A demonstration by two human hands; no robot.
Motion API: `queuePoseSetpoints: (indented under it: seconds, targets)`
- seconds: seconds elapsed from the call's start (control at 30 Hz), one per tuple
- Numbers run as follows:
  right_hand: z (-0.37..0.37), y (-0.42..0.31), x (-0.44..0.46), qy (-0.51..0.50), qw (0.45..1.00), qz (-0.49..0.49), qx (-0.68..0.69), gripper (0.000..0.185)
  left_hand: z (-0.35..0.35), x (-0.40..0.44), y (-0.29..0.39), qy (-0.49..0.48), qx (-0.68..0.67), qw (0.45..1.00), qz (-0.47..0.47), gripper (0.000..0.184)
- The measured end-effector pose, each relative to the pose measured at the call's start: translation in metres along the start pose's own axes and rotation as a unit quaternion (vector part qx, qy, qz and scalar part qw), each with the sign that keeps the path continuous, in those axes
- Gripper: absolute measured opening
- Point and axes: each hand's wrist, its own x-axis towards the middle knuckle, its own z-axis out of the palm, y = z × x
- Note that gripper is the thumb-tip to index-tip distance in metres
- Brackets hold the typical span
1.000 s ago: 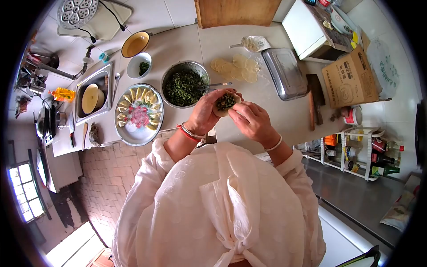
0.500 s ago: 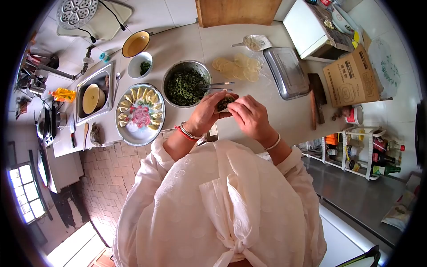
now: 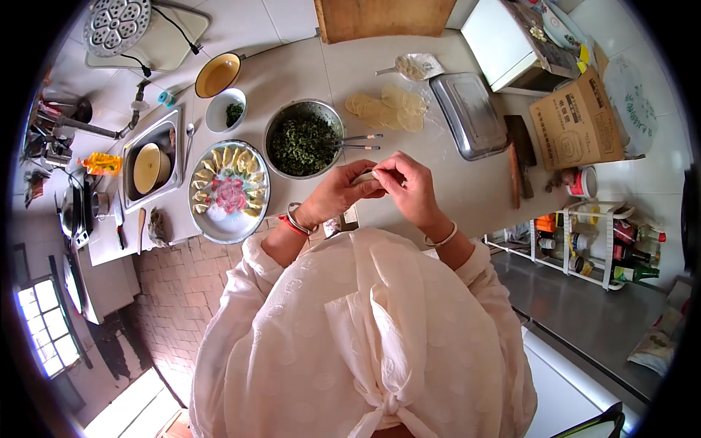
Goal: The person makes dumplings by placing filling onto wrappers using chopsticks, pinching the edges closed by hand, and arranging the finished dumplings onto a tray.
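Both hands meet at the counter's front edge around a dumpling, its wrapper folded over and mostly hidden by fingers. My left hand cups it from the left, closed on it. From the right, my right hand pinches its edge between thumb and fingers. Just beyond my left hand stands a metal bowl of chopped green filling, with a pair of utensil handles sticking out to the right. Round wrappers lie overlapping on the counter behind. Left of the bowl, a floral plate carries several finished dumplings around its rim.
A lidded metal tray, a cleaver and a rolling pin lie to the right. A scoop of flour sits at the back. Toward the left are a small bowl, a yellow bowl and the sink.
The wrapper, earlier spread with filling showing, is now folded over and its filling is hidden. My right hand has moved slightly left and up, pinching the edge.
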Motion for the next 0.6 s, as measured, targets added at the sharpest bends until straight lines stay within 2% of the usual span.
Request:
queuePoseSetpoints:
  seconds: [0.13,0.2,0.23,0.37,0.4,0.43,0.5,0.6]
  targets:
    - [0.006,0.009,0.0,0.03,0.996,0.058,0.055,0.004,0.005,0.003,-0.002,0.02,-0.012,0.999,0.025,0.038]
    - [0.009,0.009,0.0,0.054,0.996,0.067,0.039,0.004,0.008,-0.003,0.002,0.043,0.061,0.997,0.018,0.036]
    - [0.014,0.007,-0.002,0.066,0.984,0.116,0.118,0.002,0.01,0.0,0.008,0.044,0.103,0.993,0.026,0.036]
    - [0.015,0.019,-0.005,0.104,0.993,0.05,0.015,0.012,0.008,0.004,-0.006,0.067,0.008,0.998,-0.016,0.036]
    - [0.016,0.021,-0.006,0.112,0.99,0.083,0.033,0.013,0.01,0.005,-0.007,0.074,-0.016,0.997,-0.011,0.037]
    - [0.015,0.026,-0.006,0.112,0.99,0.072,0.054,0.014,0.01,0.005,-0.007,0.087,-0.041,0.995,-0.008,0.037]
    - [0.004,0.014,-0.002,0.138,0.974,0.096,0.153,0.013,0.006,0.009,-0.006,0.08,-0.095,0.992,0.016,0.038]
    - [-0.01,0.017,-0.003,0.127,0.957,0.171,0.199,0.011,0.009,0.013,0.004,0.108,-0.116,0.982,0.102,0.032]
